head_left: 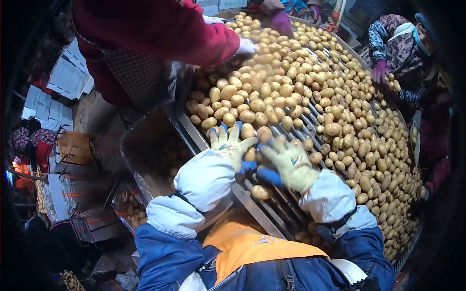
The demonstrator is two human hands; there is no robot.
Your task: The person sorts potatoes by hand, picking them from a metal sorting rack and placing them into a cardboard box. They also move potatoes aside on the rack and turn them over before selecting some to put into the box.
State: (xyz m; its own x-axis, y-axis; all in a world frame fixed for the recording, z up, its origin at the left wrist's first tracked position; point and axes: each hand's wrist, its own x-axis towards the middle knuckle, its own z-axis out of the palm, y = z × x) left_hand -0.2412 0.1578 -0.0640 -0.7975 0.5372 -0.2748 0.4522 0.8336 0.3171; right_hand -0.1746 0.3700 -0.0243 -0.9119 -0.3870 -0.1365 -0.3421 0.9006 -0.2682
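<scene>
1. Left hand (234, 146), mid-view: fingers spread wide, palm down, touching potatoes (335, 128), which cover the roller table (256, 209) toward two o'clock.
2. Right hand (291, 166), at its four o'clock: thumb apart, fingers blurred over potatoes; cannot tell whether it grips one.
3. Dark bin (139, 134), nine o'clock.
4. Co-worker's red sleeve (208, 41), eleven o'clock, hiding some table edge.
5. Another's purple glove (380, 71), two o'clock.
</scene>
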